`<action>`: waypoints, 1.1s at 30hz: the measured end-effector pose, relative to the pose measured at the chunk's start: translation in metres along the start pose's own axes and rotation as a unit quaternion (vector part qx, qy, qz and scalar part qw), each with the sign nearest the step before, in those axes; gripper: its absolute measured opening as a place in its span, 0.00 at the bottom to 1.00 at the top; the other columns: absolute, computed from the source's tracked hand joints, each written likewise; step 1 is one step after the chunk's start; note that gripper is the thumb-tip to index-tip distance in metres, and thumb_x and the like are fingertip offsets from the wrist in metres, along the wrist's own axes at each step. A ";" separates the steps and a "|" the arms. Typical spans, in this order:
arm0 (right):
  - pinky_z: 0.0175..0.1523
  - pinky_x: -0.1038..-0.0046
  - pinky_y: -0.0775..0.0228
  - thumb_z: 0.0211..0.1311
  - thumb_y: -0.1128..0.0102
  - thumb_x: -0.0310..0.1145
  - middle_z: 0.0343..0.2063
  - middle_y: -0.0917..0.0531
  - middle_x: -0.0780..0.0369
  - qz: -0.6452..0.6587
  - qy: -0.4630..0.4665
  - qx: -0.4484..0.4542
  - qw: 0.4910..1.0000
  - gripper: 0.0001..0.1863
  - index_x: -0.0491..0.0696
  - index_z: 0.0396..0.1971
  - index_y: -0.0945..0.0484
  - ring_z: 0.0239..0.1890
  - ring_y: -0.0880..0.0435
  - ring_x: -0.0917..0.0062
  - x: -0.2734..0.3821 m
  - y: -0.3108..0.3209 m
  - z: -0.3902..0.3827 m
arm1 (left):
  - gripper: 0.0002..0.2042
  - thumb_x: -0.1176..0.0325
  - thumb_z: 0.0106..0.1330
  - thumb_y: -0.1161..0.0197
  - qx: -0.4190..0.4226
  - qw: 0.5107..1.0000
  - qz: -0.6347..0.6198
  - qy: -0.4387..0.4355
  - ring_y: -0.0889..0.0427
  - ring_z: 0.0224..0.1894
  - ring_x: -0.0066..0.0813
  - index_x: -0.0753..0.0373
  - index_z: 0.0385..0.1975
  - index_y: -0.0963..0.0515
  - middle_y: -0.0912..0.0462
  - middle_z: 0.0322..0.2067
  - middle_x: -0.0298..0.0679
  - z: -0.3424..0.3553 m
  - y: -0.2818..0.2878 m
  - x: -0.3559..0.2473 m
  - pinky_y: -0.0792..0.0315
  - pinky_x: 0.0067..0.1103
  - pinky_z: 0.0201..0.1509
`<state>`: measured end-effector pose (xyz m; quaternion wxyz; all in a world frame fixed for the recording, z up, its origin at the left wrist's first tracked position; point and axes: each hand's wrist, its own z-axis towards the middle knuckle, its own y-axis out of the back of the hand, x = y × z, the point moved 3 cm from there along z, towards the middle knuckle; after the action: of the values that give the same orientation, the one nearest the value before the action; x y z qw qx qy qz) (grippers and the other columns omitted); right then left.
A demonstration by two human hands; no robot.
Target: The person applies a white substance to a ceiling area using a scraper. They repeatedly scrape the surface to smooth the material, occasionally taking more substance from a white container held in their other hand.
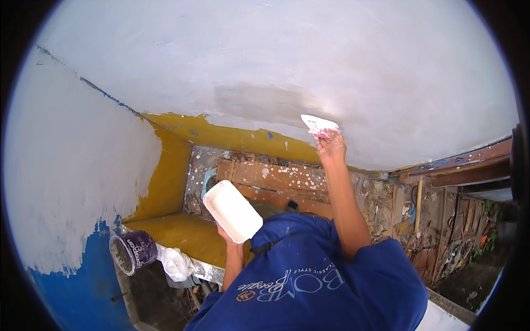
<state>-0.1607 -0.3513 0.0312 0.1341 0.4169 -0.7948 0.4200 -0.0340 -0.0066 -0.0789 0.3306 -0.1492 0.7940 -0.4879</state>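
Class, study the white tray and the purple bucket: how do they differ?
The white tray is rectangular with rounded corners, while the purple bucket is round. The tray's outside is white; the bucket's is dark purple. The tray is held in the left hand, whereas the bucket is not held. Both are open containers.
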 end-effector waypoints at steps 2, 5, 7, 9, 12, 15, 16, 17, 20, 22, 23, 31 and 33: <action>0.40 0.70 0.28 0.57 0.52 0.24 0.36 0.24 0.55 -0.008 0.021 -0.008 1.000 0.11 0.41 0.40 0.34 0.40 0.23 0.67 0.019 -0.015 0.008 | 0.33 0.40 0.61 0.59 -0.005 1.000 -0.004 0.006 0.27 0.49 0.55 0.56 0.62 0.44 0.33 0.53 0.56 0.000 0.006 0.000 0.30 0.51 0.47; 0.42 0.68 0.28 0.56 0.52 0.23 0.37 0.24 0.54 -0.030 0.100 0.067 0.992 0.11 0.40 0.40 0.34 0.41 0.22 0.66 0.073 -0.045 -0.022 | 0.33 0.40 0.61 0.59 -0.017 1.000 -0.013 0.012 0.27 0.49 0.55 0.56 0.62 0.44 0.33 0.54 0.55 0.003 0.012 0.002 0.31 0.53 0.47; 0.42 0.65 0.26 0.57 0.52 0.23 0.40 0.26 0.54 0.013 0.133 0.167 0.977 0.12 0.36 0.41 0.34 0.42 0.23 0.66 0.094 -0.057 -0.061 | 0.33 0.40 0.61 0.59 -0.023 0.999 -0.019 0.014 0.27 0.49 0.55 0.56 0.62 0.44 0.33 0.54 0.55 0.003 0.014 0.004 0.32 0.55 0.47; 0.45 0.64 0.27 0.56 0.51 0.23 0.39 0.25 0.54 0.028 0.150 0.168 0.974 0.13 0.38 0.42 0.33 0.42 0.22 0.66 0.094 -0.042 -0.071 | 0.33 0.41 0.61 0.58 -0.013 1.000 -0.004 0.010 0.27 0.50 0.55 0.56 0.62 0.43 0.33 0.54 0.54 0.004 0.013 0.005 0.31 0.53 0.48; 0.49 0.63 0.28 0.55 0.50 0.22 0.39 0.24 0.56 0.038 0.150 0.123 0.980 0.14 0.39 0.42 0.32 0.42 0.22 0.68 0.069 -0.001 -0.059 | 0.33 0.41 0.61 0.58 -0.013 1.000 0.008 -0.007 0.27 0.50 0.55 0.56 0.62 0.43 0.32 0.54 0.53 0.006 -0.003 0.008 0.30 0.49 0.49; 0.50 0.60 0.30 0.56 0.49 0.23 0.40 0.25 0.57 -0.048 0.076 -0.017 0.996 0.13 0.40 0.42 0.32 0.41 0.24 0.69 0.016 0.038 -0.014 | 0.32 0.42 0.61 0.58 -0.012 1.000 0.008 0.003 0.27 0.50 0.54 0.57 0.61 0.43 0.31 0.53 0.53 0.007 -0.006 0.010 0.29 0.46 0.50; 0.48 0.61 0.29 0.56 0.49 0.23 0.42 0.26 0.56 -0.043 0.064 -0.022 0.997 0.14 0.38 0.43 0.32 0.40 0.24 0.68 -0.002 0.051 0.011 | 0.32 0.42 0.61 0.58 -0.011 1.000 0.010 0.010 0.27 0.50 0.54 0.57 0.61 0.43 0.31 0.53 0.53 0.006 -0.009 0.011 0.29 0.46 0.50; 0.46 0.61 0.27 0.56 0.49 0.23 0.43 0.28 0.55 -0.037 0.050 -0.027 0.998 0.15 0.36 0.44 0.33 0.39 0.25 0.67 -0.015 0.057 0.034 | 0.31 0.44 0.63 0.58 0.019 1.000 0.014 0.019 0.27 0.51 0.50 0.57 0.61 0.43 0.32 0.54 0.48 0.004 -0.015 0.010 0.30 0.43 0.53; 0.45 0.63 0.28 0.58 0.50 0.22 0.41 0.27 0.59 -0.037 0.048 -0.087 0.994 0.10 0.40 0.40 0.32 0.40 0.25 0.68 -0.024 0.040 0.046 | 0.29 0.47 0.65 0.59 0.050 0.998 0.011 0.030 0.28 0.53 0.46 0.57 0.61 0.43 0.32 0.56 0.43 0.007 -0.018 0.008 0.31 0.41 0.55; 0.44 0.64 0.27 0.58 0.49 0.22 0.39 0.26 0.58 -0.029 0.069 -0.077 0.994 0.09 0.39 0.39 0.32 0.39 0.24 0.68 -0.004 0.012 0.027 | 0.29 0.46 0.65 0.60 0.047 0.998 0.001 0.035 0.28 0.53 0.46 0.57 0.61 0.43 0.32 0.56 0.43 0.010 -0.015 0.009 0.31 0.41 0.55; 0.45 0.64 0.27 0.58 0.50 0.22 0.38 0.26 0.57 -0.012 0.077 -0.021 0.997 0.09 0.39 0.39 0.32 0.38 0.23 0.68 0.010 -0.004 0.014 | 0.30 0.45 0.64 0.59 0.022 0.999 0.004 0.031 0.27 0.51 0.48 0.57 0.61 0.42 0.31 0.54 0.47 0.012 -0.018 0.011 0.29 0.42 0.52; 0.46 0.64 0.26 0.57 0.51 0.21 0.38 0.25 0.54 0.030 0.166 0.151 0.974 0.09 0.34 0.36 0.31 0.41 0.22 0.68 0.078 -0.032 -0.062 | 0.29 0.45 0.63 0.59 -0.012 1.000 0.022 0.008 0.25 0.48 0.50 0.58 0.59 0.40 0.29 0.51 0.52 0.015 -0.016 0.019 0.27 0.42 0.49; 0.46 0.64 0.26 0.57 0.51 0.21 0.38 0.25 0.54 0.017 0.136 0.119 0.983 0.09 0.34 0.37 0.31 0.41 0.22 0.68 0.066 -0.009 -0.060 | 0.29 0.46 0.65 0.60 0.057 0.998 0.037 0.014 0.28 0.53 0.45 0.57 0.61 0.43 0.32 0.56 0.42 0.014 -0.017 0.020 0.31 0.41 0.56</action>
<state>-0.2023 -0.3433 0.1103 0.1830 0.3555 -0.7202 0.5669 -0.0406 -0.0352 -0.0758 0.3448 -0.0936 0.7746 -0.5219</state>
